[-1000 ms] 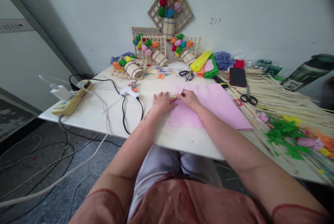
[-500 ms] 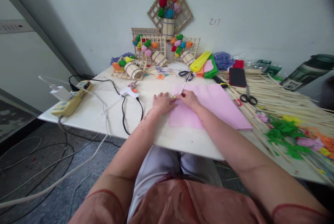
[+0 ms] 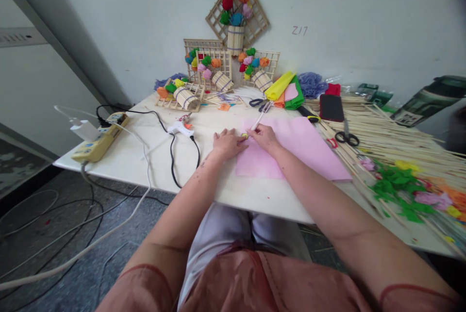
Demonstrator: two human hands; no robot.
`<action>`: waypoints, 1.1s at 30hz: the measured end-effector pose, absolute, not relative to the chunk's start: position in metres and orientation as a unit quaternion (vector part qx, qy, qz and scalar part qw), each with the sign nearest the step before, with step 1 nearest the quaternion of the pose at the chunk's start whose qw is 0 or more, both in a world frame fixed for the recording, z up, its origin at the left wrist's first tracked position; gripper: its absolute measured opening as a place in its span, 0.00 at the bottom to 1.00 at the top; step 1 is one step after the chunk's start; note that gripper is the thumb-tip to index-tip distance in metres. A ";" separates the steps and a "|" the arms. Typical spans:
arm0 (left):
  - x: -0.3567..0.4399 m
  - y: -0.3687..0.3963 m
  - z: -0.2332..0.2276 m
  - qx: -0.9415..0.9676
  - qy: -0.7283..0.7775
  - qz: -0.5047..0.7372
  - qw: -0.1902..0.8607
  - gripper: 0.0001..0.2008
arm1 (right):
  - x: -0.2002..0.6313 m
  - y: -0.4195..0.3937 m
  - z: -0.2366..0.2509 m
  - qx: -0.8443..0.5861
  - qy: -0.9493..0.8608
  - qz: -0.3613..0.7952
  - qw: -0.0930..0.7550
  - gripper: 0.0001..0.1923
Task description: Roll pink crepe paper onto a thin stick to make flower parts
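On the white table, a pink sheet [image 3: 306,149] of paper or thin felt lies flat. My left hand [image 3: 228,143] rests at its left edge with fingers spread, a fingertip against a small round yellowish piece [image 3: 244,135] on the sheet. Close beside it, my right hand [image 3: 265,138] pinches a white pen [image 3: 259,120], tilted with its upper end away from me. Its tip is near the yellowish piece, partly hidden by my fingers. Scissors with dark handles [image 3: 256,102] lie just beyond the pen.
Left are a glue gun [image 3: 180,128] with its cord and a yellow power strip [image 3: 98,143]. Stick lattices with paper flowers [image 3: 214,67] stand at the back. On the right lie a phone [image 3: 331,107], more scissors [image 3: 347,138], thin sticks [image 3: 393,130] and green scraps [image 3: 398,183].
The pen's upper end has swung slightly to the right, and my right hand has shifted a little. My left hand stays in nearly the same place.
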State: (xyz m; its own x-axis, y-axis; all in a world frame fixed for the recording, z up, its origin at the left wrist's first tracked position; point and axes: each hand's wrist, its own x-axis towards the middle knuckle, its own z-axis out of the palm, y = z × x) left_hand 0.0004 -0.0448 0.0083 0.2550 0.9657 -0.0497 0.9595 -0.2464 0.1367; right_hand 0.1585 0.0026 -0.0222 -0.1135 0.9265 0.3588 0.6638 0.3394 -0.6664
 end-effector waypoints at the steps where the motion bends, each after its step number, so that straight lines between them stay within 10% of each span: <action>1: 0.001 -0.045 0.008 0.789 0.610 0.024 0.071 0.24 | 0.158 0.002 -0.022 -0.545 -0.724 0.175 0.385 0.14; 33: -0.004 -0.032 -0.002 0.734 0.661 0.078 0.136 0.29 | 0.156 0.000 -0.022 -0.552 -0.740 0.178 0.342 0.19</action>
